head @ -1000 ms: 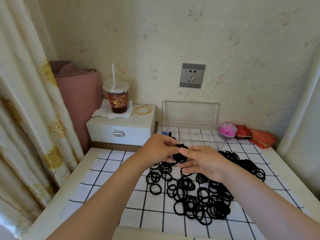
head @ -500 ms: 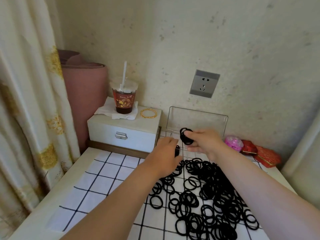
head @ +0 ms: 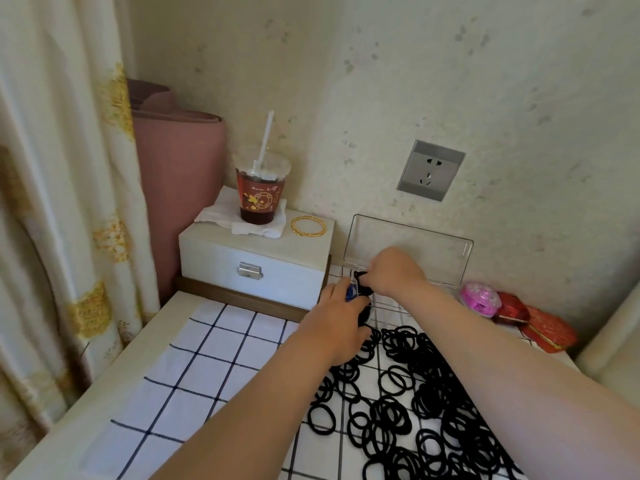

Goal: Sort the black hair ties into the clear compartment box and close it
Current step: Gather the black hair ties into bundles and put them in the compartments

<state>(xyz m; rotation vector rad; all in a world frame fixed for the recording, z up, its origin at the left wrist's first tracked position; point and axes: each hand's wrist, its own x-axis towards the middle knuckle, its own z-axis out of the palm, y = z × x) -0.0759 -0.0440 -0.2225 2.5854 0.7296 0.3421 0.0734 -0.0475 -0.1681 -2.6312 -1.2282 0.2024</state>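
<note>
A heap of several black hair ties (head: 412, 396) lies on the white checked cloth (head: 214, 344). The clear compartment box (head: 388, 306) stands at the back against the wall with its lid (head: 412, 244) upright. My right hand (head: 394, 271) pinches a bunch of black hair ties (head: 362, 284) over the box's left end. My left hand (head: 341, 322) lies just in front of the box, fingers curled by its left compartments; what it holds is hidden. Something blue shows in the box beside it.
A white drawer box (head: 256, 261) stands at the back left, carrying a drink cup with a straw (head: 261, 188), a tissue and gold bangles (head: 308, 226). A pink case (head: 479, 299) and red pouches (head: 540, 327) sit at the back right. A curtain (head: 59, 202) hangs left.
My right hand has carried the bunch of hair ties from the heap up and back to the box's left end. My left hand has followed toward the box. The camera has moved closer.
</note>
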